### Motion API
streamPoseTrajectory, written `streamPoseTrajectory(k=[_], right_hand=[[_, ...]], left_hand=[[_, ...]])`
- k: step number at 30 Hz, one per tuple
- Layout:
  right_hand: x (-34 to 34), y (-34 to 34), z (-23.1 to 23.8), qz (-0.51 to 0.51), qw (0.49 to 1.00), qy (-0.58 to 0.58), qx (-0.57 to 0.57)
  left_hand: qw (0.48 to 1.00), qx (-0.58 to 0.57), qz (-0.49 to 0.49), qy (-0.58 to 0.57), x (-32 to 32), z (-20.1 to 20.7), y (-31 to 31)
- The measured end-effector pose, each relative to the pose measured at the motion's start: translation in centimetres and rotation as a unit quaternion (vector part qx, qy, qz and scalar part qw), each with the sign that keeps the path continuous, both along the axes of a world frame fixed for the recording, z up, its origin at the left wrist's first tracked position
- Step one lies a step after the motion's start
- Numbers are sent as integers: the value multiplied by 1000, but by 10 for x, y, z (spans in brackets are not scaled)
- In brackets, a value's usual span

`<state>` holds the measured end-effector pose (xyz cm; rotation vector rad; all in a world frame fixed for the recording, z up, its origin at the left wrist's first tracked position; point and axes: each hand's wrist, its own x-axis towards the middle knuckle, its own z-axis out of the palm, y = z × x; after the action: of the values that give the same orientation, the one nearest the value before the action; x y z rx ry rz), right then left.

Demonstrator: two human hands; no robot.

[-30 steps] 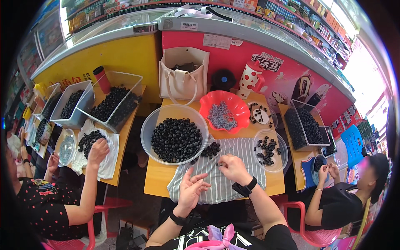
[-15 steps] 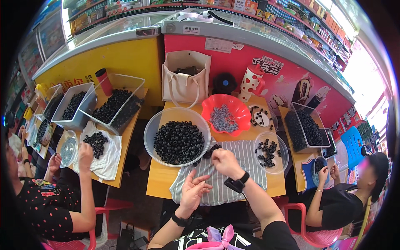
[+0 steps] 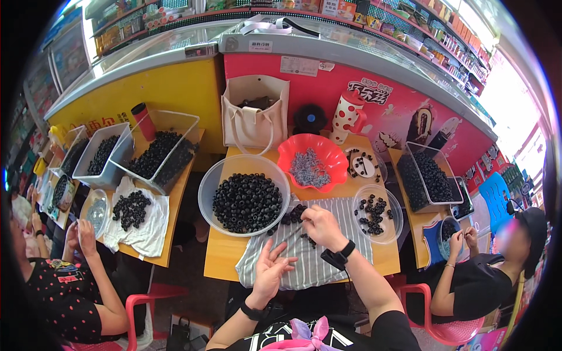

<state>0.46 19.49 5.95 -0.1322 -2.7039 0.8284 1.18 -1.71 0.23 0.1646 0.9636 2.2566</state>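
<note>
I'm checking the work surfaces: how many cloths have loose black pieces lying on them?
2: the striped cloth on the middle table and the white cloth on the left table. Others may be hidden.

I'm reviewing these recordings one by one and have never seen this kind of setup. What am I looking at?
There is no machine here, just a person's bare hands. The view comes from the left of two fisheye cameras worn on the head, looking down, so straight edges bend.

On the table are a large clear bowl of black pieces, a red bowl of small greyish ones, and a striped cloth.

The left hand is open and empty. The right hand bends over a dark pile; whether it holds a piece, I cannot tell.
</note>
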Motion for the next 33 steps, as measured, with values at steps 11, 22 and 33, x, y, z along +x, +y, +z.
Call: streamPoseTrajectory(k=[11, 22, 33], right_hand=[[-24, -18, -15, 4, 997, -23, 74], [-17, -26, -13, -50, 994, -23, 96], [52, -20, 1, 38, 994, -75, 68]], left_hand=[[1000, 2, -6, -14, -6, 3, -3], [999, -14, -37, -11, -12, 5, -6], [998, -60, -9, 11, -4, 9, 1]])
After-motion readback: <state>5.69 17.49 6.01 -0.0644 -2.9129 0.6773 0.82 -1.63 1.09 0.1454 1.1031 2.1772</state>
